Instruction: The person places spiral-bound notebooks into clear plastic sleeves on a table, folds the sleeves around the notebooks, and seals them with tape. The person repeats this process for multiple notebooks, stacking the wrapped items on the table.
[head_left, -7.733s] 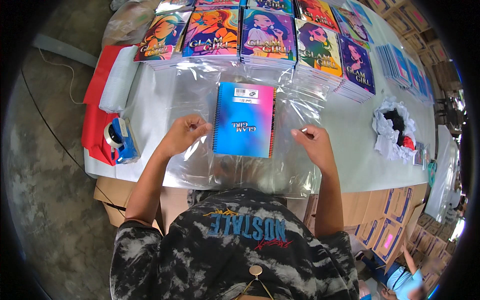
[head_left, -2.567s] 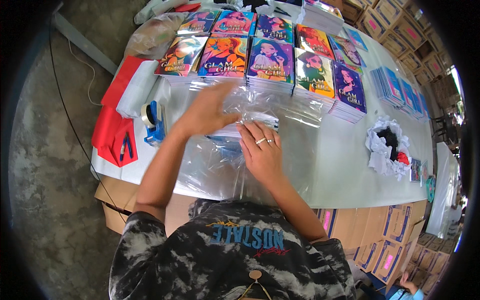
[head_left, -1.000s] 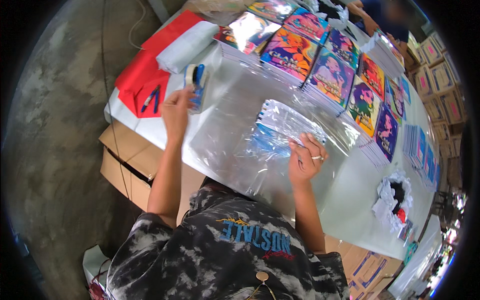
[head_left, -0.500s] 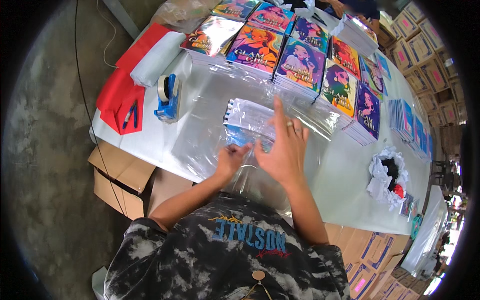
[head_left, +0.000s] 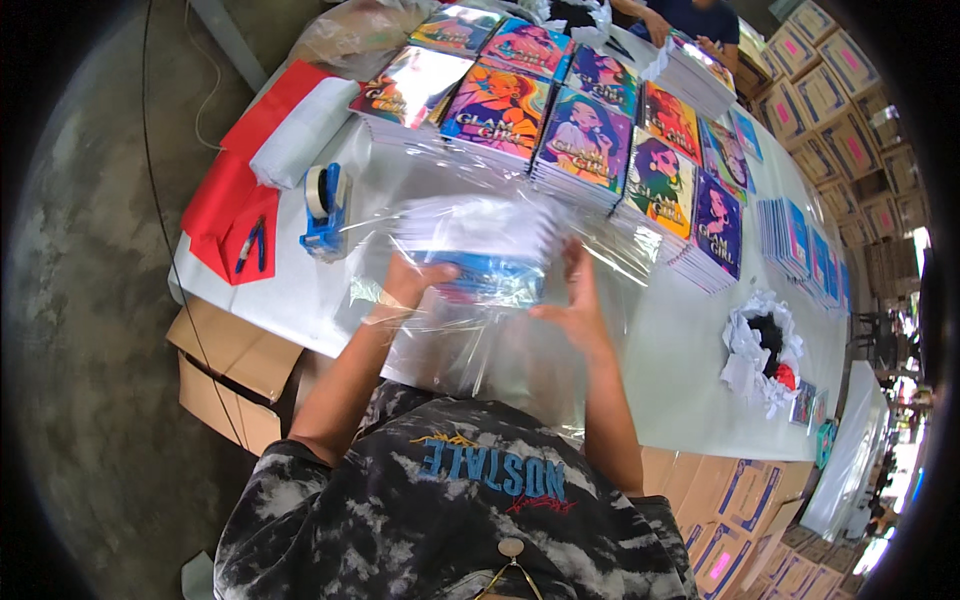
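Note:
A stack of thin books point(head_left: 470, 225), blurred by motion, stands tilted over a clear plastic sheet point(head_left: 490, 345). Its white page edges face up, and blue covers show on the side towards me. My left hand point(head_left: 412, 282) grips the left end, thumb laid across the blue side. At the right end, my right hand point(head_left: 580, 300) holds the stack between thumb and fingers, some of them behind it. Loose film wraps partly around the stack and my wrists.
Piles of colourful illustrated books point(head_left: 585, 140) fill the table's far side. A blue tape dispenser point(head_left: 325, 215), pens point(head_left: 252, 245) on red material and a white roll point(head_left: 305, 130) lie left. Crumpled paper point(head_left: 762, 350) and blue books point(head_left: 790, 240) sit right. Another person's hand point(head_left: 655, 28) shows at the back.
The stack has been raised and turned, showing more blue side and page edges. My left hand has moved left to its end; my right hand has dropped from above it to its right end.

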